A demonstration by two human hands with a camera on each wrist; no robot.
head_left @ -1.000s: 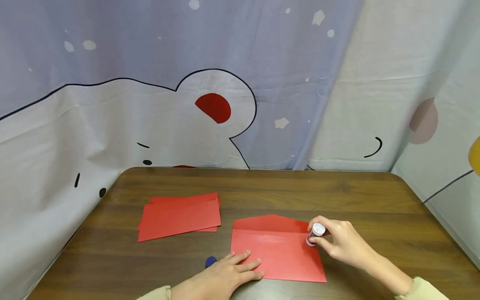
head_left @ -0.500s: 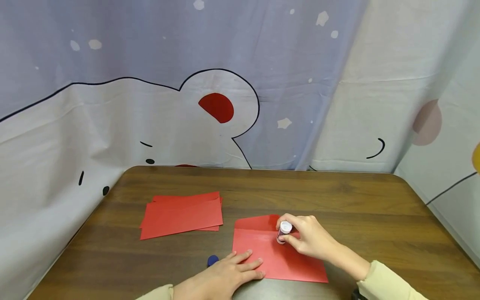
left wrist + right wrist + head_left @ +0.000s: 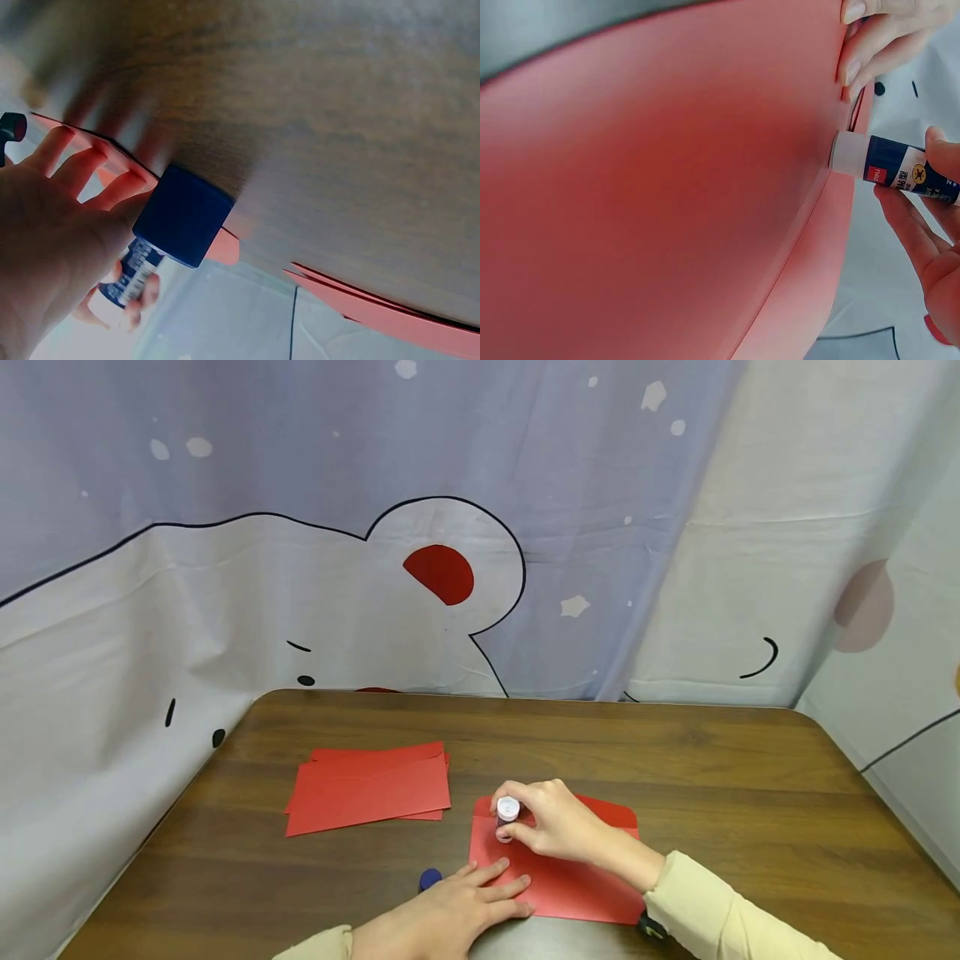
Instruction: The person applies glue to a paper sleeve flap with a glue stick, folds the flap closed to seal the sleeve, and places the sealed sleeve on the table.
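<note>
A red envelope [image 3: 577, 885] lies on the table with its flap spread away from me. My left hand [image 3: 457, 910] rests on its lower left part, fingers straight and spread. Between thumb and fingers, my right hand [image 3: 562, 827] grips a glue stick [image 3: 507, 812], upright near the left end of the flap fold. In the right wrist view, the glue stick [image 3: 889, 161] meets the envelope [image 3: 667, 187] around the fold line; its tip is hidden. Beside my left hand stands a dark blue cap [image 3: 430, 879], which looms large in the left wrist view.
Several more red envelopes [image 3: 371, 793] lie overlapped to the left on the wooden table [image 3: 675, 760]. A patterned curtain [image 3: 300, 593] hangs behind the table's far edge. Under the right sleeve [image 3: 705, 902] a dark wrist device [image 3: 652, 927] shows.
My right hand has swept left with the glue stick, from the envelope's right side to near its left end. The left hand has stayed on the envelope.
</note>
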